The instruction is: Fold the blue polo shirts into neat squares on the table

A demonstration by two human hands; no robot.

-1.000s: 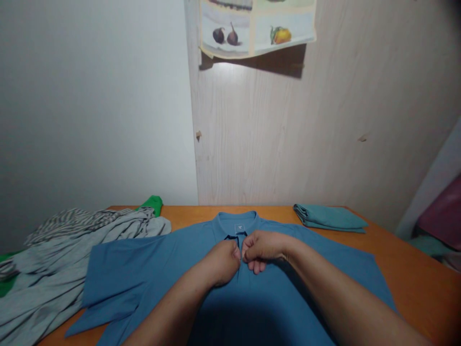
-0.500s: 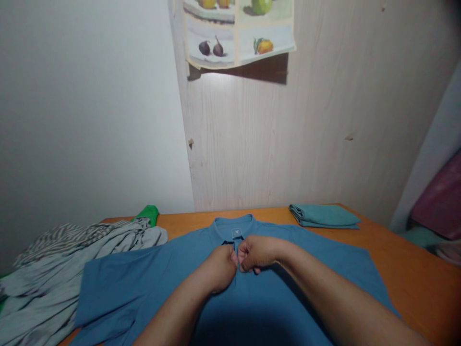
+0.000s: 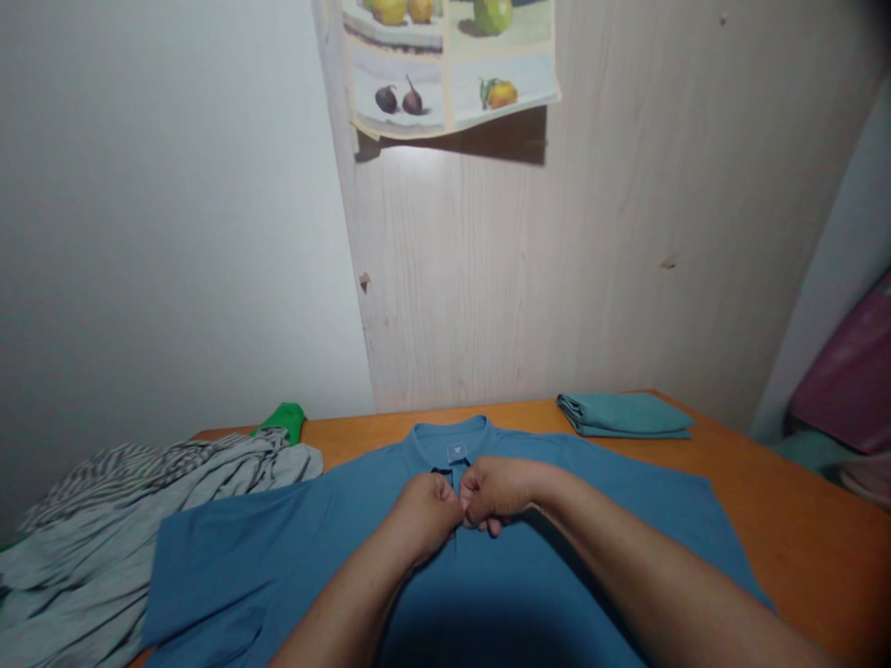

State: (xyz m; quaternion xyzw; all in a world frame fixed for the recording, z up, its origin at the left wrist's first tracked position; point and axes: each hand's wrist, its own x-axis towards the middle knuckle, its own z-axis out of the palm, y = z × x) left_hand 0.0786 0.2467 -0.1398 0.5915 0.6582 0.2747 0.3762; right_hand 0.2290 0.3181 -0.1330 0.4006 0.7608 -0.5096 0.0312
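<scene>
A blue polo shirt lies spread front side up, its collar at the far side and a small label showing inside the neck. Just below the collar, my left hand is closed with its fingertips pinching the front placket. My right hand is closed on the other side of the placket, knuckles against the cloth. The two hands meet at the shirt's middle. Whatever button or edge lies between the fingertips is hidden.
Rumpled grey and striped clothes are heaped on the left, with a green cloth behind. At the back right of the orange table sits a folded teal garment. A wall with a fruit poster rises behind.
My left hand has shifted slightly right, so its fingertips now touch those of my right hand. The view has tilted a little; the shirt stays in place.
</scene>
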